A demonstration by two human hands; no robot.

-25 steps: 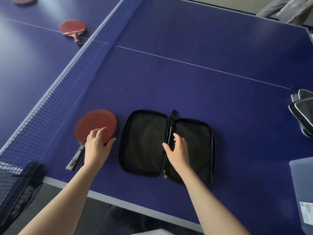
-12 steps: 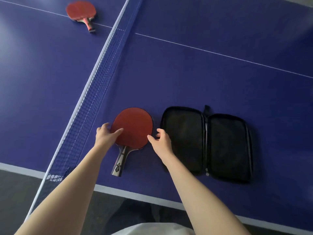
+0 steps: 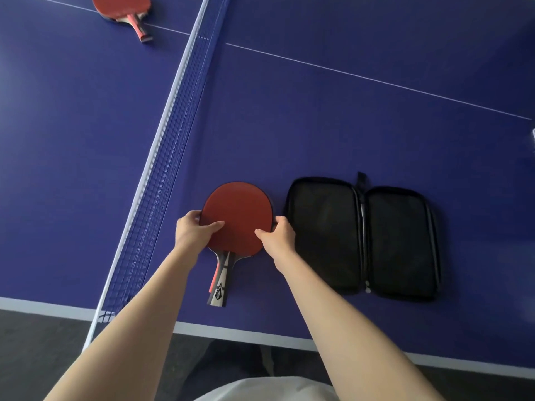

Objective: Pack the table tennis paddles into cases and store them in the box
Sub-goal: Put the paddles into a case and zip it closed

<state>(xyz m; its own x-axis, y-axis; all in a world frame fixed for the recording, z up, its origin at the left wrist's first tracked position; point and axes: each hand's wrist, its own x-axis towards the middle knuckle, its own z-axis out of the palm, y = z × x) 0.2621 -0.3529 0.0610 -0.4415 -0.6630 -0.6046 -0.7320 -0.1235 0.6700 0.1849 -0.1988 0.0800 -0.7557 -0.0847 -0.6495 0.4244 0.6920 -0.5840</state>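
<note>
1. A red paddle lies face up on the blue table, near the front edge, its handle pointing toward the person.
2. The left hand grips the blade's left edge: thumb lying on the red rubber, fingers curled round the rim.
3. The right hand grips the blade's right edge the same way, thumb on the rubber and fingers wrapped over the rim.
4. Just to the right of the paddle, a black case lies unzipped and spread flat, both halves open to view, its zipper pull at the near end of the spine.
5. The net runs just to the left of the paddle, from the near table edge to the far side.
6. A second paddle rests beyond the net at top left, well apart from the hands.
</note>
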